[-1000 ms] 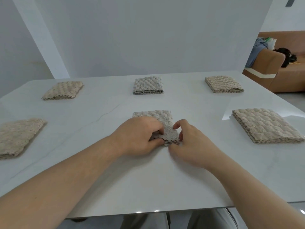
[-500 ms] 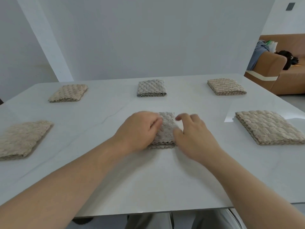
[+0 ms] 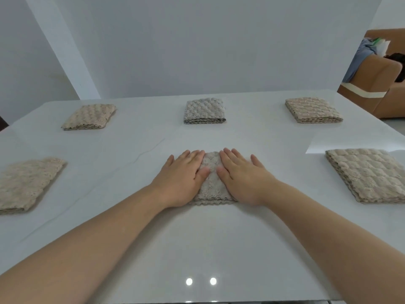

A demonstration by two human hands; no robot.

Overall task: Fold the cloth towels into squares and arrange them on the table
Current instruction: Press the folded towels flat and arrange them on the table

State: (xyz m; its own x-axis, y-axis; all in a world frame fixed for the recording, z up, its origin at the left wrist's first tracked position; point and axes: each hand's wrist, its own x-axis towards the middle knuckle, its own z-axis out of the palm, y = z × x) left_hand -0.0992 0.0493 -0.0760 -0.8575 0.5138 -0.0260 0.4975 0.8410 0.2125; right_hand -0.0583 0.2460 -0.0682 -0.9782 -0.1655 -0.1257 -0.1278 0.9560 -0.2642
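Observation:
A folded grey textured towel (image 3: pixel 212 183) lies at the middle of the white table (image 3: pixel 197 249). My left hand (image 3: pixel 183 176) presses flat on its left side, fingers straight. My right hand (image 3: pixel 243 176) presses flat on its right side, fingers straight. Only the strip of towel between the hands and its near edge shows. Folded towels lie around it: a beige one at far left (image 3: pixel 89 116), a grey one at far centre (image 3: pixel 204 111), a beige one at far right (image 3: pixel 313 110), a beige one at left (image 3: pixel 24 185) and a beige one at right (image 3: pixel 370 174).
A white wall stands behind the table's far edge. At the far right is a brown sofa (image 3: pixel 381 84) with clothes and a dark object on it. The table's near edge runs along the bottom of the view.
Both hands have let go of the towel's near fold and flattened out on top of it, one on each side. The towel now lies folded flat.

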